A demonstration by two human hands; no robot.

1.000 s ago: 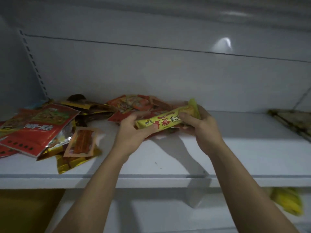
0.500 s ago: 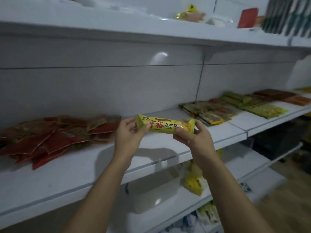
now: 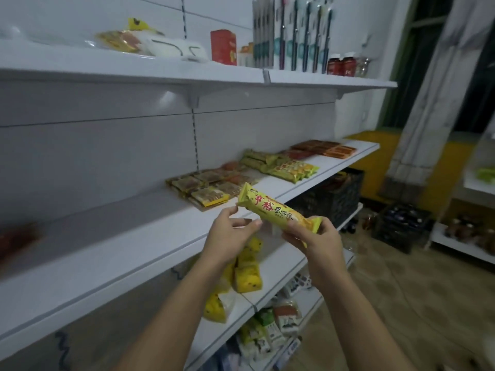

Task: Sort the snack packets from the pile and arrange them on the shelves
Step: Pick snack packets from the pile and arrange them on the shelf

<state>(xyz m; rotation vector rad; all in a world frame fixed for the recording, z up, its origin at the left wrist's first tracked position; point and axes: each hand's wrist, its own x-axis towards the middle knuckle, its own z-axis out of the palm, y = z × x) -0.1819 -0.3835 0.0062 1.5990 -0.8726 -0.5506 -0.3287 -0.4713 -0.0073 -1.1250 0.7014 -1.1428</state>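
A long yellow snack packet with red lettering is held in front of the middle shelf, its left end tilted up. My right hand grips its right end. The fingers of my left hand lie loosely under the left end, thumb tip just touching its corner. Sorted rows lie on the shelf beyond: brown-and-yellow packets, green-yellow packets and orange-brown packets. A blurred red pile shows at the far left.
The upper shelf carries a red box, hanging toothbrush packs and jars. Yellow bags sit on the lower shelf. Black crates stand on the floor to the right.
The view has swung right, away from the pile toward the sorted rows. The packet has moved right with both hands and tilted, and my left hand has loosened its hold on it.
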